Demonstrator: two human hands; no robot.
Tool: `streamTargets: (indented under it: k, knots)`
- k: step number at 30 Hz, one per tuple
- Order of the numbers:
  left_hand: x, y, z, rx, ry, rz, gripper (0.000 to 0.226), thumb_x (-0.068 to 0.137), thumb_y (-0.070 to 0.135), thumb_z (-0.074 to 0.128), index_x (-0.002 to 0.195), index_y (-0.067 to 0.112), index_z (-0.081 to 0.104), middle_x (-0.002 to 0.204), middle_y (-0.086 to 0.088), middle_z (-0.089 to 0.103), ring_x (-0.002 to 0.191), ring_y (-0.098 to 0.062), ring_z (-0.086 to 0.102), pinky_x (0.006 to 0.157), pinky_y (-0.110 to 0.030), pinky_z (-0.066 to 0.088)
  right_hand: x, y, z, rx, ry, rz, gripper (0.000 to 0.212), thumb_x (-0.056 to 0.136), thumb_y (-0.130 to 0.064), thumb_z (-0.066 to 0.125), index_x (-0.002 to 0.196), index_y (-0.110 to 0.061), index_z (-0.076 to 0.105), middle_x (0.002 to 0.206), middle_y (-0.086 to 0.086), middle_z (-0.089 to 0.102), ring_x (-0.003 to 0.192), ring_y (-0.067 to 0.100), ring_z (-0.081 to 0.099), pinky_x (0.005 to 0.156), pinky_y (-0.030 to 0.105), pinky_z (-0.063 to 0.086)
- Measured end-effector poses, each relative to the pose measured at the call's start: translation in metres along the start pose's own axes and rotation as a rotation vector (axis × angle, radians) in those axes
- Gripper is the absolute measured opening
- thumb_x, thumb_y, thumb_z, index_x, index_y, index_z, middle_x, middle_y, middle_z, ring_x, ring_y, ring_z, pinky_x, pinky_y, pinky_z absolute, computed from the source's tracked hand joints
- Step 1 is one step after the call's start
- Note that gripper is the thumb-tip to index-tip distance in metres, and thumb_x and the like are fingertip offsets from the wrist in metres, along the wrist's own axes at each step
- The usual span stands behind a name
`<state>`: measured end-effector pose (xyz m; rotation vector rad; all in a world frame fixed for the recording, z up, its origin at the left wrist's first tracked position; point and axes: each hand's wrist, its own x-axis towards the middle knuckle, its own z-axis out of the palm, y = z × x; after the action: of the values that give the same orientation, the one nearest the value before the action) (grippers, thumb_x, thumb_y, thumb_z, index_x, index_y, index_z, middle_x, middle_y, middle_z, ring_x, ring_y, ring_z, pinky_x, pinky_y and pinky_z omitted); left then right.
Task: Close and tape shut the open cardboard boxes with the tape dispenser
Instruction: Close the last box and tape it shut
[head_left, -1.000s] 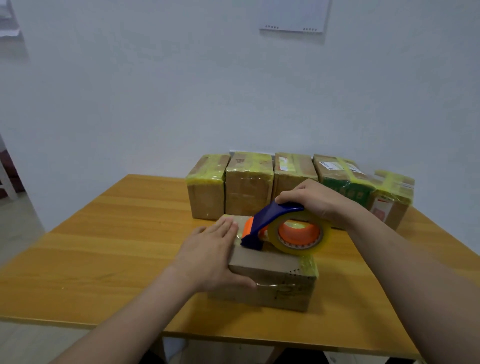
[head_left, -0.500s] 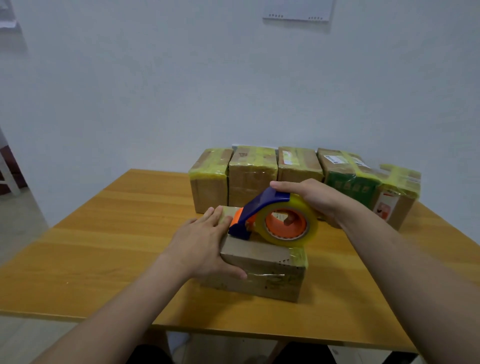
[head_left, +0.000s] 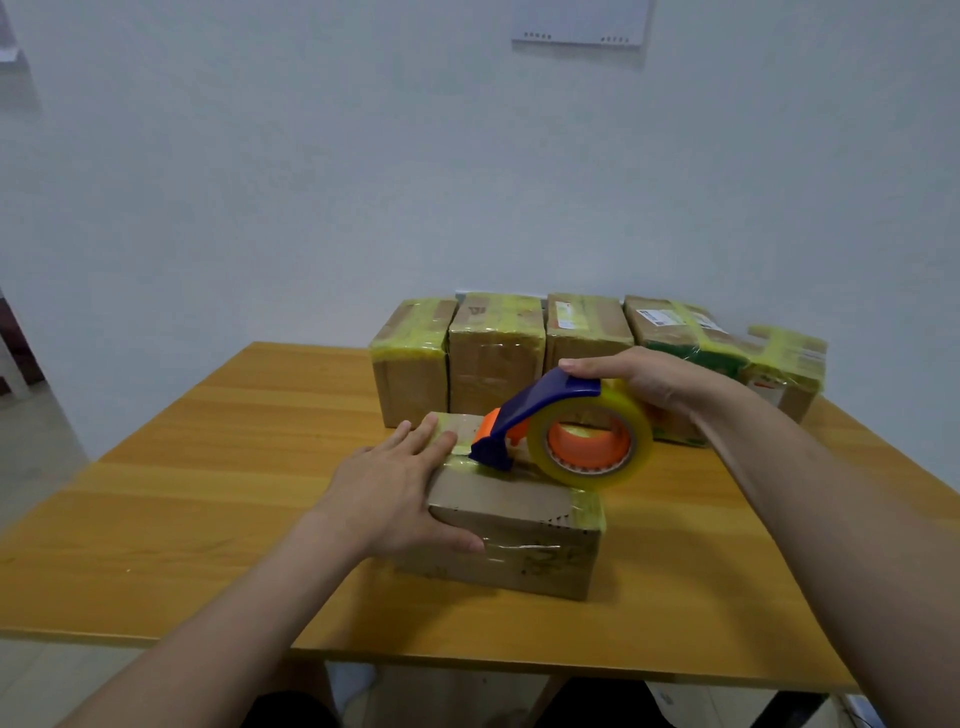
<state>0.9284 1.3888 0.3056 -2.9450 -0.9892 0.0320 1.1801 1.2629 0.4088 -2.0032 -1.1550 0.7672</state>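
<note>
A closed brown cardboard box (head_left: 519, 540) lies in the middle of the wooden table (head_left: 208, 499), with yellowish tape across its top and right end. My left hand (head_left: 395, 488) lies flat on the box's left part, fingers straight, thumb on the near edge. My right hand (head_left: 644, 379) grips the tape dispenser (head_left: 566, 431) from above. The dispenser has a blue handle, an orange core and a clear yellowish roll. Its blue front tip touches the box top just right of my left fingers.
Several taped cardboard boxes (head_left: 493, 353) stand in a row at the table's far edge against the white wall, the rightmost (head_left: 779, 374) angled. A white sheet (head_left: 579, 21) hangs on the wall. The table's near edge is close to my body.
The dispenser has moved left along the box top toward my left hand, laying tape. My left hand stays pressed on the box.
</note>
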Motion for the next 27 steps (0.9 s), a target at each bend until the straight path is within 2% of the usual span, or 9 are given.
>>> streamTargets:
  k: [4,8,11,15,19,21,23,25,27]
  knots:
    - [0.000,0.001,-0.002,0.004,-0.019,-0.012,0.131,0.061,0.103,0.041,0.164,0.039,-0.007,0.172,0.009,-0.014,0.160,-0.023,0.000,0.123,-0.048,0.031,0.004,-0.001,0.000,-0.011,-0.007,0.003,0.058,0.067,-0.068,0.068,0.102,-0.022,0.077,0.093,-0.003,0.079,0.093,0.018,0.072,0.075,0.030,0.051]
    - [0.002,0.000,0.001,-0.003,-0.032,-0.024,0.133,0.058,0.105,0.039,0.164,0.038,-0.007,0.172,0.009,-0.014,0.160,-0.024,0.001,0.122,-0.050,0.033,-0.004,0.011,-0.009,0.075,-0.015,-0.005,0.043,0.084,-0.055,0.065,0.104,-0.018,0.075,0.094,0.004,0.079,0.092,0.024,0.072,0.084,0.036,0.054]
    - [0.002,0.001,-0.001,0.013,-0.060,-0.023,0.134,0.059,0.104,0.039,0.164,0.036,-0.007,0.172,0.007,-0.014,0.160,-0.024,0.000,0.124,-0.050,0.031,-0.010,0.014,-0.014,0.044,-0.028,0.001,0.043,0.087,-0.054,0.065,0.104,-0.016,0.075,0.091,0.003,0.079,0.088,0.023,0.074,0.081,0.035,0.055]
    - [0.003,0.007,-0.009,0.078,-0.091,-0.014,0.134,0.063,0.103,0.040,0.166,0.028,-0.004,0.173,0.000,-0.011,0.160,-0.026,-0.006,0.129,-0.053,0.014,-0.009,0.006,0.000,-0.032,0.023,-0.073,0.043,0.089,-0.056,0.065,0.099,-0.017,0.079,0.090,0.001,0.079,0.092,0.022,0.074,0.087,0.036,0.057]
    - [0.007,0.018,-0.011,0.155,-0.029,0.038,0.133,0.068,0.104,0.030,0.166,0.019,-0.001,0.173,-0.002,-0.010,0.159,-0.024,-0.013,0.129,-0.055,-0.003,-0.011,0.004,0.000,-0.057,0.009,-0.054,0.049,0.089,-0.060,0.064,0.097,-0.014,0.079,0.091,0.004,0.079,0.094,0.025,0.074,0.091,0.040,0.058]
    - [0.009,0.024,-0.005,0.107,-0.001,0.114,0.128,0.073,0.101,0.029,0.165,0.019,-0.006,0.173,-0.001,-0.010,0.159,-0.021,-0.012,0.130,-0.049,-0.004,-0.013,0.005,-0.005,-0.049,-0.038,-0.031,0.052,0.091,-0.061,0.060,0.102,-0.013,0.077,0.089,0.005,0.079,0.088,0.023,0.075,0.088,0.039,0.059]
    - [0.009,0.027,0.002,0.056,0.000,0.153,0.126,0.075,0.100,0.030,0.165,0.019,-0.009,0.173,0.000,-0.008,0.159,-0.017,-0.009,0.130,-0.044,-0.001,-0.014,0.006,-0.006,-0.017,-0.076,-0.023,0.057,0.091,-0.062,0.058,0.103,-0.009,0.076,0.086,0.008,0.078,0.074,0.020,0.073,0.077,0.034,0.060]
    - [0.010,0.028,0.007,0.062,-0.007,0.158,0.127,0.074,0.100,0.026,0.164,0.019,-0.011,0.173,0.000,-0.009,0.159,-0.017,-0.009,0.131,-0.044,0.000,-0.013,0.007,-0.002,0.038,-0.061,-0.037,0.062,0.090,-0.064,0.059,0.100,-0.005,0.076,0.085,0.012,0.076,0.062,0.019,0.068,0.063,0.028,0.057]
    - [0.010,0.028,0.008,0.077,-0.004,0.158,0.126,0.073,0.099,0.022,0.164,0.018,-0.012,0.173,0.000,-0.010,0.159,-0.017,-0.010,0.131,-0.044,0.000,-0.012,0.011,0.001,0.059,-0.010,-0.066,0.066,0.085,-0.068,0.061,0.096,-0.005,0.077,0.080,0.012,0.074,0.056,0.018,0.063,0.057,0.027,0.055]
